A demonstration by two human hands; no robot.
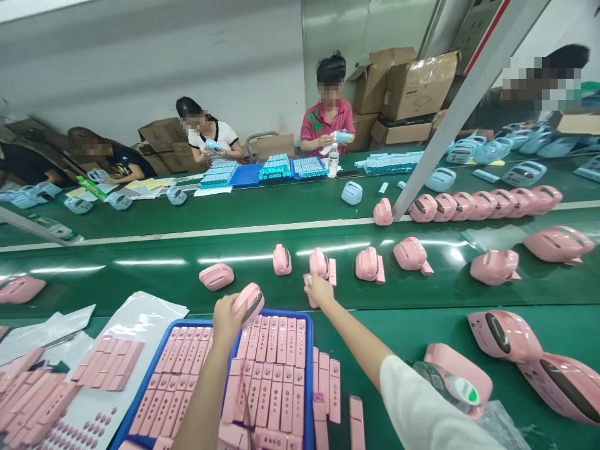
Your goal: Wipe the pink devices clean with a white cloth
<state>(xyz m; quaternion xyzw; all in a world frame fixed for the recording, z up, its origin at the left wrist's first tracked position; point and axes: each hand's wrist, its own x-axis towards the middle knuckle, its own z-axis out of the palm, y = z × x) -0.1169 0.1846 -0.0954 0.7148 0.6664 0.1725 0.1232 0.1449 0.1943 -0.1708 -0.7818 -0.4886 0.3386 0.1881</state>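
Observation:
My left hand (pixel 226 320) is closed around a rounded pink plastic housing (pixel 249 301) with a dark oval window, above the far edge of a blue tray (pixel 310 369). Rows of narrow pink button panels (pixel 276 342) with small round holes fill that tray. My right hand (pixel 321 291) reaches over the green belt, its fingers closed on a narrow pink panel (pixel 308 280) that they partly cover. Just beyond those fingers, another pink housing (pixel 319 259) rests on the belt, with a pink panel (pixel 332 272) at its right side.
More pink housings (pixel 366 263) are spaced along the green belt (pixel 154 275). Loose panels (pixel 107 362) lie on white sheets at left. A plastic bottle (pixel 445 384) and large housings (pixel 509 334) lie at right. Across the belt, several people handle blue housings; a slanted post (pixel 445 125) stands at right.

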